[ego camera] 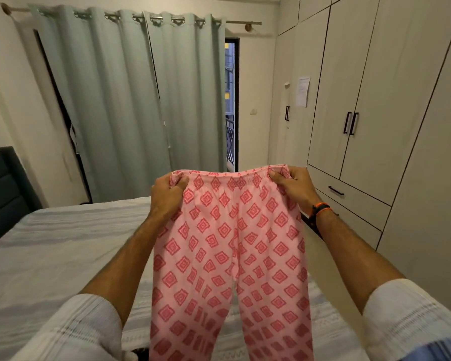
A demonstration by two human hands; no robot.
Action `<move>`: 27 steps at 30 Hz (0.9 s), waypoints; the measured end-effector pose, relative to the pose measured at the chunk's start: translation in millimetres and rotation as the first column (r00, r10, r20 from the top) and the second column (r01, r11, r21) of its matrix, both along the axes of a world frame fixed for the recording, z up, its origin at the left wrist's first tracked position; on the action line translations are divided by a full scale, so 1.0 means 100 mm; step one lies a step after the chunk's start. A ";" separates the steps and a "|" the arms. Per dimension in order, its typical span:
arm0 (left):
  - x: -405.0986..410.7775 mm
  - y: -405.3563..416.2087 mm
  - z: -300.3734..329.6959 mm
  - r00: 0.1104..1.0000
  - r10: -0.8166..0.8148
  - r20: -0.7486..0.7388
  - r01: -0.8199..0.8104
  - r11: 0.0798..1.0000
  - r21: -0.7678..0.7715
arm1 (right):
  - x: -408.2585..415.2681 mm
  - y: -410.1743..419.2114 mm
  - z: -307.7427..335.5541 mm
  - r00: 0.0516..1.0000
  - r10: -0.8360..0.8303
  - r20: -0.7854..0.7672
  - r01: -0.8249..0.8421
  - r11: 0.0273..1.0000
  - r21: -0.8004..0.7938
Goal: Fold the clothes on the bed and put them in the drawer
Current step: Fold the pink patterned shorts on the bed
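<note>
I hold up a pair of pink trousers [229, 246] with a red diamond print, hanging full length above the bed [63, 246]. My left hand [167, 195] grips the left end of the elastic waistband. My right hand [294, 185] pinches the right end, with an orange and black band on its wrist. Both legs of the trousers hang down and run out of the frame at the bottom. A drawer [349, 190] with a black handle sits low in the wardrobe on the right, closed.
A white wardrobe [375, 100] with black handles fills the right wall, with further drawers below. Grey-green curtains [130, 100] hang behind the bed, beside a dark window strip. A dark headboard [3, 188] stands at the left.
</note>
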State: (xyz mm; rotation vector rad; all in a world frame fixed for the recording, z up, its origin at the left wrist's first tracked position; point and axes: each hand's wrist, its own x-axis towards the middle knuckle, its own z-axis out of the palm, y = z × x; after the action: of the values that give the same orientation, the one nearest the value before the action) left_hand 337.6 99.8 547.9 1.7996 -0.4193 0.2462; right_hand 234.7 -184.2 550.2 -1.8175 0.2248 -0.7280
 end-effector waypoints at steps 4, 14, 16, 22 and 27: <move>0.12 -0.02 -0.05 0.994 -0.073 -0.084 0.069 0.997 -0.044 | 0.10 -0.13 -0.06 0.996 0.087 -0.008 -0.086 0.993 0.077; 0.13 0.04 -0.02 0.670 -0.542 -0.507 0.376 0.837 -0.397 | 0.20 -0.51 -0.10 0.767 0.641 -0.025 -0.562 0.689 0.458; 0.27 -0.08 -0.13 0.746 -0.358 -0.562 0.222 0.929 -0.298 | 0.37 -0.51 -0.20 0.844 0.516 -0.146 -0.402 0.790 0.464; 0.41 -0.48 -0.43 0.891 0.377 -0.254 -0.326 0.919 0.224 | 0.74 -0.18 -0.44 0.942 -0.143 -0.304 0.113 0.987 -0.114; 0.20 -0.89 -0.41 0.929 0.361 -0.086 -0.334 0.915 0.228 | 0.83 0.16 -0.40 0.974 -0.040 -0.225 0.001 0.985 -0.171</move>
State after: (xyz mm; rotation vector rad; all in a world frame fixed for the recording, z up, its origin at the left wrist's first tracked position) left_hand 357.3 11.3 507.1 2.0821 -0.0286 0.3428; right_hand 318.0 -167.8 510.4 -2.0665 0.3408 -0.5655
